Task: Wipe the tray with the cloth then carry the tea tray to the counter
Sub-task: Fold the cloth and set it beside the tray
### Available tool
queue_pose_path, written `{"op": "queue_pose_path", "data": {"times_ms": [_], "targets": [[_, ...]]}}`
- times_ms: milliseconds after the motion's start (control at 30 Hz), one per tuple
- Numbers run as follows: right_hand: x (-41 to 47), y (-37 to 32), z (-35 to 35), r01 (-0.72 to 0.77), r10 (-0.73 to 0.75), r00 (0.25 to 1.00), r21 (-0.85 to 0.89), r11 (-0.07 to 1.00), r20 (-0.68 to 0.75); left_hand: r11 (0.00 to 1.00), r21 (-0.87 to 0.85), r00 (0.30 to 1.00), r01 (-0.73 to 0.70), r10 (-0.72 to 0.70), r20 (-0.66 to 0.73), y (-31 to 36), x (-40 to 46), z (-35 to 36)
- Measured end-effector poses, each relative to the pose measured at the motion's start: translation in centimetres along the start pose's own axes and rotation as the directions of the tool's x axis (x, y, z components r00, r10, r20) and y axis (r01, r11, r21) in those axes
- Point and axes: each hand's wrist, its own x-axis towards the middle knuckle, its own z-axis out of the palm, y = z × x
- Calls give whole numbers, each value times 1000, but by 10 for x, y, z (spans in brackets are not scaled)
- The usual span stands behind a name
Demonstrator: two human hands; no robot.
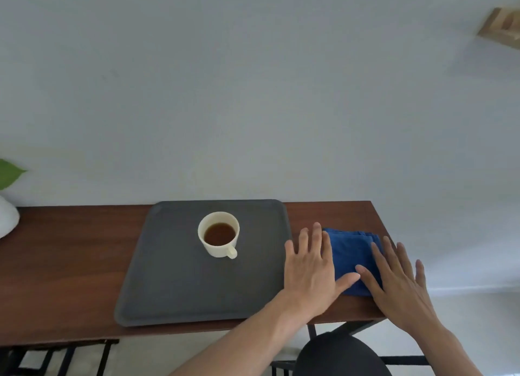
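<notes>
A dark grey tray (pixel 168 285) lies flat on a brown wooden table (pixel 70 263). A cream cup (pixel 219 235) with brown tea stands on the tray's far middle, its handle toward me. A folded blue cloth (pixel 350 256) lies on the table just right of the tray. My left hand (pixel 312 266) is spread flat over the tray's right rim and the cloth's left edge. My right hand (pixel 399 285) is spread over the cloth's right side, its thumb on the cloth. Neither hand grips anything.
The table stands against a pale wall and its right end is close beside the cloth. A white vase (pixel 7 219) with a green leaf (pixel 9 173) stands at the far left. A dark round seat (pixel 340 356) is below the table's front edge. A wooden shelf (pixel 503 29) hangs at top right.
</notes>
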Motion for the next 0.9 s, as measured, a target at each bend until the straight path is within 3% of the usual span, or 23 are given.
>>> {"op": "queue_pose_path", "data": {"times_ms": [133, 400, 600, 900], "targets": [[-8, -56, -10, 112, -106, 988, 51, 992, -116, 997, -52, 984, 64, -72, -161, -36, -62, -24], [-11, -146, -5, 196, -190, 977, 52, 979, -100, 923, 49, 887, 382, -351, -298, -170, -159, -65], [-10, -171, -1, 174, -170, 984, 58, 983, -58, 785, 115, 786, 609, -577, -223, -252, -195, -60], [-17, -182, 10, 168, -165, 985, 45, 985, -60, 762, 169, 781, 625, -608, -144, -278, -206, -40]]}}
